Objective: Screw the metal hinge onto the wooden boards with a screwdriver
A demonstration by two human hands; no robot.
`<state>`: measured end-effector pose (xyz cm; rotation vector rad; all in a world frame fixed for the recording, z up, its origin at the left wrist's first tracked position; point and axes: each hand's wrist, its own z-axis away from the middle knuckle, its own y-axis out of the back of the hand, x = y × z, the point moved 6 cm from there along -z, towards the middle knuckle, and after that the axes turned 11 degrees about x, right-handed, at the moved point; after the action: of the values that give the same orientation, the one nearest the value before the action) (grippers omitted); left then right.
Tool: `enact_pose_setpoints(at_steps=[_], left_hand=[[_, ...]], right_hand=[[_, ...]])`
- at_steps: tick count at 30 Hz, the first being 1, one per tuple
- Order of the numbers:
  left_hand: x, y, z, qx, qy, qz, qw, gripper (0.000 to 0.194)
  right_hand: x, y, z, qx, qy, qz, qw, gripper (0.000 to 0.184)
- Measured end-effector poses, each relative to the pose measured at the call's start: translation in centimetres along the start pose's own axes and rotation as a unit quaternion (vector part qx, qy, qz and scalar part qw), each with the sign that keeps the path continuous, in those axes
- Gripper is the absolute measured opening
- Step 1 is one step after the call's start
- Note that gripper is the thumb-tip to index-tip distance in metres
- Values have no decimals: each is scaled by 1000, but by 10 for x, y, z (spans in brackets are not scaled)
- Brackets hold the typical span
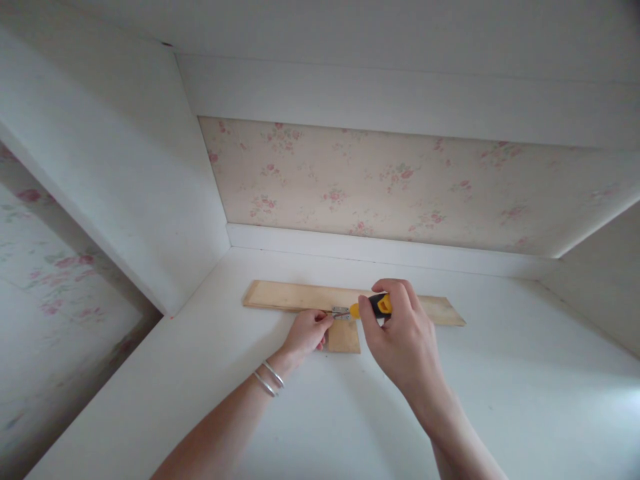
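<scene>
My right hand [403,333] is wrapped round the black and yellow handle of a screwdriver [377,305]. Its thin shaft points left, across a small metal hinge [341,311]. The hinge lies where a long, thin wooden board [295,295] meets a short wooden piece [345,337] below it. My left hand [307,330], with two silver bangles at the wrist, pinches its thumb and fingers together at the left side of the hinge, by the screwdriver's tip. What those fingertips hold is too small to make out. Part of the long board is hidden behind my right hand.
The wood rests on a white surface [300,427]. A white upright panel [125,153] stands at the left, and a low white ledge [380,247] runs along the back below flowered wallpaper [330,180]. A white panel [375,93] overhangs above.
</scene>
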<state>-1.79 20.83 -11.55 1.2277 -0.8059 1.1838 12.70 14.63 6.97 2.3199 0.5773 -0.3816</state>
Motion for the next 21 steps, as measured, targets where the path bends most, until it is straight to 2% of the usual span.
enact_pose_setpoints(at_steps=[4,10,12,16,18,21], left_hand=[[0,-1,-1,-3,6,5,1000,31],[1,0,0,2,25,26,999,25],[2,1,0,1,25,30,999,24],[4,2,1,-6,23,29,999,26],[5,3,1,-11,22,32,999,27],[6,3,0,-13,27,40,999,26]], right_hand=[[0,-2,0,-4,-11,-21,1000,24],[0,-10,-13,11,-22,26,999,21],[-5,-15,-23,-27,-4,26,999,18],[-21,-26,-48,-160,54,71,983,23],[-28,-31,-61,-226,77,140,961,30],[-31,-38,-83,-301,94,261,912,52]])
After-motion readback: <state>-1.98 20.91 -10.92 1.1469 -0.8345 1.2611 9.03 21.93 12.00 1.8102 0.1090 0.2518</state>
